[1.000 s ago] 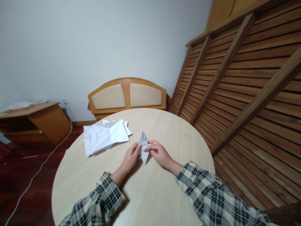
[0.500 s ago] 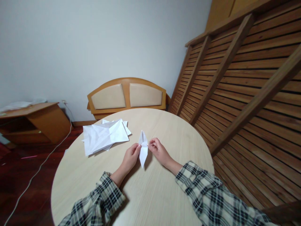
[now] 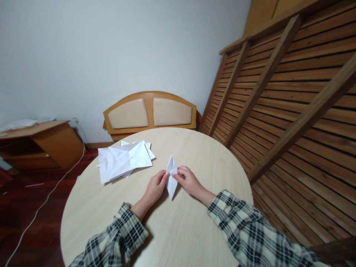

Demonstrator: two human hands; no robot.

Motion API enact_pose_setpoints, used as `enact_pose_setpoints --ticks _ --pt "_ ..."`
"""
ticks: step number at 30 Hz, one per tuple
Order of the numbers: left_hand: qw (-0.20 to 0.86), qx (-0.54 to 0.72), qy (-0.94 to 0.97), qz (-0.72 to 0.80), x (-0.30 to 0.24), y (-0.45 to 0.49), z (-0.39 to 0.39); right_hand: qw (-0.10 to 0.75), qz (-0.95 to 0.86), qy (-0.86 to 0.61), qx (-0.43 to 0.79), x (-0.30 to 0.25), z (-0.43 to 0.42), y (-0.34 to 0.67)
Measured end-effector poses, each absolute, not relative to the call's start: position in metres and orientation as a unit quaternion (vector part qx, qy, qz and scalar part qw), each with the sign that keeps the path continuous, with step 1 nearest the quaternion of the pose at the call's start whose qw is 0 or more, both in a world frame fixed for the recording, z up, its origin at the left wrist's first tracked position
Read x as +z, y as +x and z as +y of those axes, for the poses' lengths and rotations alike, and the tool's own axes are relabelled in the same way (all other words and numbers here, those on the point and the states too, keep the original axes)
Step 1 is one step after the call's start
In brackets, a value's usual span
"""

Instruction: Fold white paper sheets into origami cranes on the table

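A small white folded paper [image 3: 171,178], diamond-shaped with pointed ends, sits on the round light-wood table [image 3: 178,230] in the middle of the head view. My left hand [image 3: 156,186] pinches its left edge with the fingertips. My right hand [image 3: 187,180] pinches its right edge, fingers curled together. Both hands meet at the paper's middle. Both forearms wear plaid sleeves.
A loose pile of white paper sheets [image 3: 124,159] lies on the table to the left of my hands. A wooden headboard [image 3: 150,111] leans on the wall behind the table. A slatted wooden frame [image 3: 292,92] stands to the right, a low wooden cabinet [image 3: 41,142] at the left.
My right hand drew apart from the paper's edge half a second ago, then came back in; both hands now pinch the paper close together at its middle.
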State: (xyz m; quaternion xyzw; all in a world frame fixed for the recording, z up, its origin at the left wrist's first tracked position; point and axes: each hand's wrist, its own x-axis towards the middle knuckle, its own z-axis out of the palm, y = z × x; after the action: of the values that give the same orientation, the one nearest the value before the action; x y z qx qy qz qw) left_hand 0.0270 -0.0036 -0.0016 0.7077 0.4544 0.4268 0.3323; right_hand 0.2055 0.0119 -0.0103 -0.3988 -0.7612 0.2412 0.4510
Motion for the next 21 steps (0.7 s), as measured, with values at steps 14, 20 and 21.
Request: enact_pose_setpoints --ticks 14,20,21 --pt "0.384 0.418 0.693 0.444 -0.0017 0.0276 -0.002 0.475 -0.747 -0.401 0.234 -0.0112 0.0132 0.206" --pt "0.365 0.41 0.704 0.452 0.0032 0.0286 -0.0048 0.474 -0.746 -0.403 0.236 -0.0085 0.0111 0.2054" --pt "0.359 0.41 0.705 0.453 0.0037 0.0284 -0.0051 0.473 -0.747 -0.403 0.236 -0.0079 0.0106 0.2054"
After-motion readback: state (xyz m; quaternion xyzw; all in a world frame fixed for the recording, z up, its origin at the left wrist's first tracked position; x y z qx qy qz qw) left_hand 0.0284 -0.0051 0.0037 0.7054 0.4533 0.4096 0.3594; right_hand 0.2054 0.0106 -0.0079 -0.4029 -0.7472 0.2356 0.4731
